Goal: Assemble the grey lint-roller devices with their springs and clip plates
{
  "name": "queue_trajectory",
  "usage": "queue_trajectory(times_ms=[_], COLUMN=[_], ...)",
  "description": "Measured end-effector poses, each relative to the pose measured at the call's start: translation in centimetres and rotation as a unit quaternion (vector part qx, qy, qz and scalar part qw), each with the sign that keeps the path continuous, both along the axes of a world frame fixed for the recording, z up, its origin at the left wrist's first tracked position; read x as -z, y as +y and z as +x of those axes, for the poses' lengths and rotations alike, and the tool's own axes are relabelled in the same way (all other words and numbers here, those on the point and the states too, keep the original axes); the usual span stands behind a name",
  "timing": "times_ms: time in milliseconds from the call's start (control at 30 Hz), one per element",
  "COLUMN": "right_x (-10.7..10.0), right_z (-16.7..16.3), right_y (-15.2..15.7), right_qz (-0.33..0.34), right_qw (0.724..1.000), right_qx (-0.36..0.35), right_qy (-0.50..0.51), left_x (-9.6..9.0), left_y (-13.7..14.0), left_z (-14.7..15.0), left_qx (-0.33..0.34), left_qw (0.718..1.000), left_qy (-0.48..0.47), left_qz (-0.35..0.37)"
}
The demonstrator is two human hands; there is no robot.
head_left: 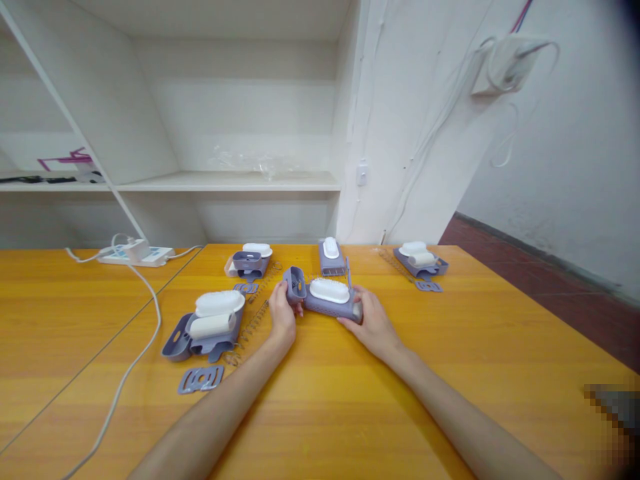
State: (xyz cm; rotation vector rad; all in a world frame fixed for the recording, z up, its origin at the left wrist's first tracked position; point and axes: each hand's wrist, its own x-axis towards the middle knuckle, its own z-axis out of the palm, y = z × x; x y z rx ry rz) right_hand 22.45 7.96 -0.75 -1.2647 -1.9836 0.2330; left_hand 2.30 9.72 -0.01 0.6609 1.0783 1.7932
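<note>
My left hand [284,310] is closed around a hollow grey-purple end cap [295,285], its open side facing up. My right hand [371,323] grips the right end of a grey-purple plastic casing [327,307]. A white oval piece with a scalloped edge [329,290] sits on top of that casing. The cap is right beside the casing's left end; whether they touch I cannot tell. A thin grey upright piece [349,272] rises behind the casing near my right fingers. My fingers hide part of both pieces.
Similar casings lie at the near left [219,330], far left [253,263], back [331,259] and right [421,259]. Coiled springs [253,327] and a flat slotted plate [201,379] lie near them. A white cable [150,343] runs from a power strip [136,253].
</note>
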Motion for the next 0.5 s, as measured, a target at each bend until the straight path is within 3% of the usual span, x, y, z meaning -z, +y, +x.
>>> queue_trajectory(times_ms=[233, 367, 500], right_x=[0.5, -0.6, -2.2], right_z=[0.9, 2.8, 5.5], right_y=[0.8, 1.5, 2.2], right_qz=[-0.072, -0.115, -0.189], right_qw=[0.997, 0.993, 0.980], right_qx=[0.035, -0.018, -0.065], right_qy=[0.016, -0.016, 0.016], left_x=[0.2, 0.3, 0.2], left_y=[0.3, 0.4, 0.4], left_z=[-0.2, -0.2, -0.2], left_qx=[-0.053, -0.084, -0.091], left_qw=[0.998, 0.995, 0.993], left_qy=[0.021, 0.052, 0.060], left_qz=[-0.001, -0.019, -0.036])
